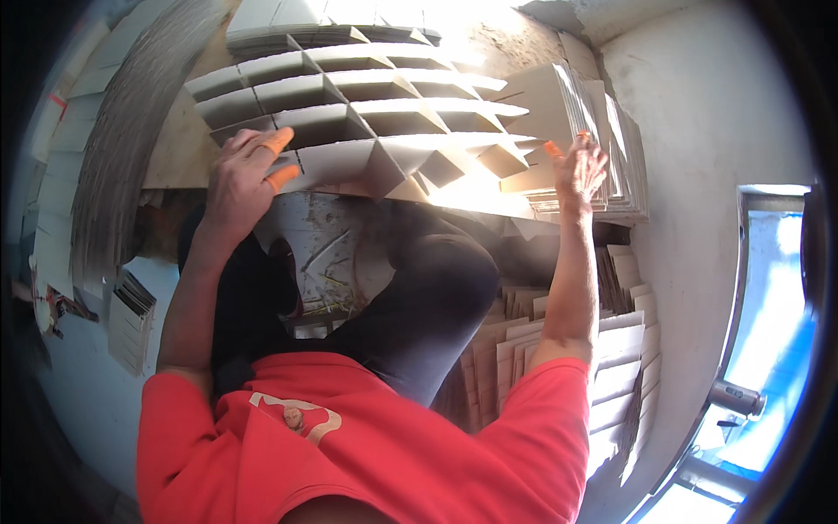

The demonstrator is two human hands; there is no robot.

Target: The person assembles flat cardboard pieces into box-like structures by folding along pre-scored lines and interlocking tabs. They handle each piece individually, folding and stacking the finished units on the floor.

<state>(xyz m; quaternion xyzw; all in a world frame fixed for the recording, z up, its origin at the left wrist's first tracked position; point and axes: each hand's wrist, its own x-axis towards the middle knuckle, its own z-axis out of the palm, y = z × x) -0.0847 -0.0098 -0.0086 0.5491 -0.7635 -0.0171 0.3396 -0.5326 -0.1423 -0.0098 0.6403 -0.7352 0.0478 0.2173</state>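
A grid of interlocked pale cardboard dividers (349, 113) stands on the work surface in front of me, its long strips running left to right. My left hand (249, 179) is at the near left corner, with orange covers on thumb and forefinger. Its thumb and forefinger close around the end of the nearest strip. At the right end of the grid, my right hand (580, 170) has its fingers spread, also with orange covers. Its thumb tip is beside the strip's end, and its other fingers reach over a stack of cardboard sheets (567, 96).
More cardboard strips (148, 113) are piled along the left. A further divider stack (332, 22) lies at the far edge. Slotted cardboard pieces (524, 345) stand low at my right, beside the wall (698, 113). A small bundle (133, 319) is at lower left.
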